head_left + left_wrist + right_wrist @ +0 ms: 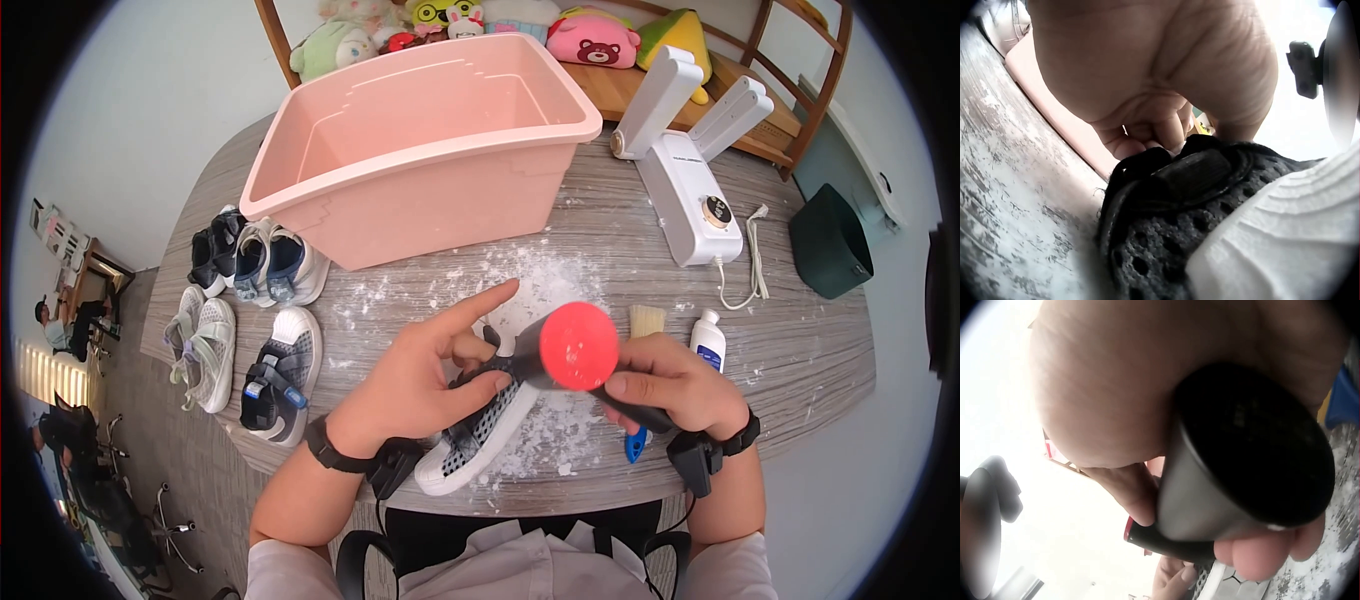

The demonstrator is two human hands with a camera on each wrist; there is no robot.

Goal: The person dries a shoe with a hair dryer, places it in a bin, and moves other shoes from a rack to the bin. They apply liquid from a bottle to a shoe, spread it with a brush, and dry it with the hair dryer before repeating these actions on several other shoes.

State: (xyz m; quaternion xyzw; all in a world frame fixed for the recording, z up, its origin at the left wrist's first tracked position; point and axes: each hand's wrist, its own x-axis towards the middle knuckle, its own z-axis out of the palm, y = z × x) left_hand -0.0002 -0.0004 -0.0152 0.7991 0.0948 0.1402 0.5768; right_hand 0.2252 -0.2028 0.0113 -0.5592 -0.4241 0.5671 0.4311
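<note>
My left hand holds a dark grey perforated child's shoe at its opening, thumb on the near side and index finger stretched out. The shoe has a white sole and toe; in the left wrist view its dark mesh and black strap show below the fingers. A black, hair-dryer-shaped tool with a round red end is gripped by its handle in my right hand. Its barrel hangs over the shoe's heel end and hides part of it. In the right wrist view the fingers wrap the thick black handle.
White powder is scattered over the wooden table. Behind stands a pink tub. Several small shoes line the left side. To the right are a brush, a white bottle, a white shoe dryer and a dark green bin.
</note>
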